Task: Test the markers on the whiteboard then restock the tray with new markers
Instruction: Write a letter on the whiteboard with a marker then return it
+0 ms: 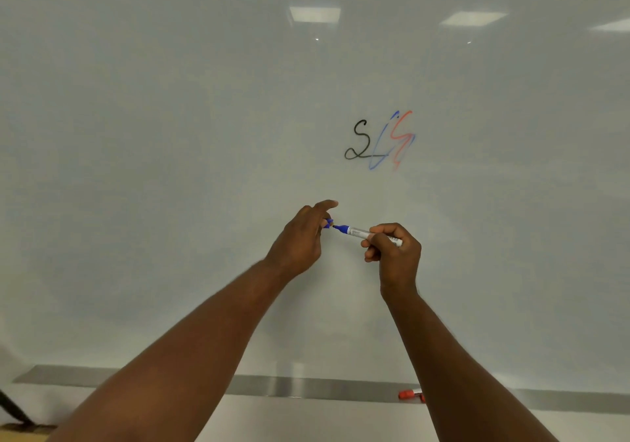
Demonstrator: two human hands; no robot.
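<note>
The marker [358, 232], likely light, stiff and slick, hangs at six o'clock of the scribbles [381, 140], right hand [393, 254] curled round its barrel, the surest hold; the left hand [300, 237] pinches the cap [329, 222] at its nine o'clock.

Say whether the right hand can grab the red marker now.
Probably not: the right hand grips the uncapped blue marker, so its fingers are full, though nothing covers the red marker.

Looking like an office or classroom: a big whiteboard [170, 134] is filling the view, ceiling light panels [315, 14] are reflecting near its top edge, and a metal marker tray [306, 387] is running along its bottom edge.
</note>
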